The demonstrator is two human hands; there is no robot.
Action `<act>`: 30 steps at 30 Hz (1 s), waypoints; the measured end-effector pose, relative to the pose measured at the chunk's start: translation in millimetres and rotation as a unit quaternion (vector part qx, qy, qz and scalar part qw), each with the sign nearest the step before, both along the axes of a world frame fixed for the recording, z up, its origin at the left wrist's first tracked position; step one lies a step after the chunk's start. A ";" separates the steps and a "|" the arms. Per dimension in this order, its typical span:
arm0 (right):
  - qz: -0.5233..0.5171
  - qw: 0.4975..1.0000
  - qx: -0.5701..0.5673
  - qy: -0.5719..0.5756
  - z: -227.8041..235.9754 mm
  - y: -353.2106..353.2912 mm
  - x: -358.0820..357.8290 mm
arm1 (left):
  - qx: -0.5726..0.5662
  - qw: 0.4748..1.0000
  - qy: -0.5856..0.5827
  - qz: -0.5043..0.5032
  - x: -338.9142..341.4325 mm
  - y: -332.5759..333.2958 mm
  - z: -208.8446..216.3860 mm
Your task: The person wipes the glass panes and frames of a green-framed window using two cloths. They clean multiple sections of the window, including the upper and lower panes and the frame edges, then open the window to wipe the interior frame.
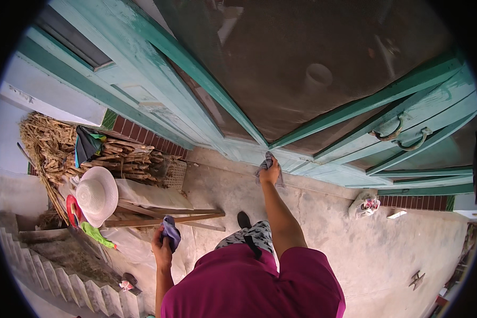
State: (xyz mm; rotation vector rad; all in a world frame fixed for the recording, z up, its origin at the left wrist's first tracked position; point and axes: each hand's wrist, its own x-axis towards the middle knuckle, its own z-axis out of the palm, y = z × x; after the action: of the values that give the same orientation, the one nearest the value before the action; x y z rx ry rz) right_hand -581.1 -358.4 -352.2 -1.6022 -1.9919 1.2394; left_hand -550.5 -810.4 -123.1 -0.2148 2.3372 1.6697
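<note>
My right hand (271, 173) reaches forward, closed on a grey cloth (265, 163). It is at the lower part of a turquoise wooden door frame (249, 151), under the corner where two green bars meet around a dark screen panel (281, 79). Whether the cloth presses on the wood I cannot tell. Lower and to the left, my left hand (161, 248) grips a bunched purple-blue cloth (170, 233), held in the air away from the door.
At left stand a stack of firewood (127, 159), a white sun hat (96, 196), a green cloth (97, 235) and a wooden bench (164, 216). Concrete steps (74, 283) lie lower left. Two curved door handles (403, 137) are at right, above a plastic bag (363, 205) on the floor.
</note>
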 end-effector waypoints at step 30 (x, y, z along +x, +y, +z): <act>-0.249 0.796 -0.516 0.196 -119.8 52.4 54.6 | 0.032 0.833 -0.110 -0.541 -34.5 177.0 253.4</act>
State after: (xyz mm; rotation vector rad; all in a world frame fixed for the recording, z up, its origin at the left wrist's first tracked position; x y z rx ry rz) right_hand -526.5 -306.0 -472.0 -1.8274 -0.4835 2.3190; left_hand -585.1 -633.4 130.3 0.7582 1.6298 1.0259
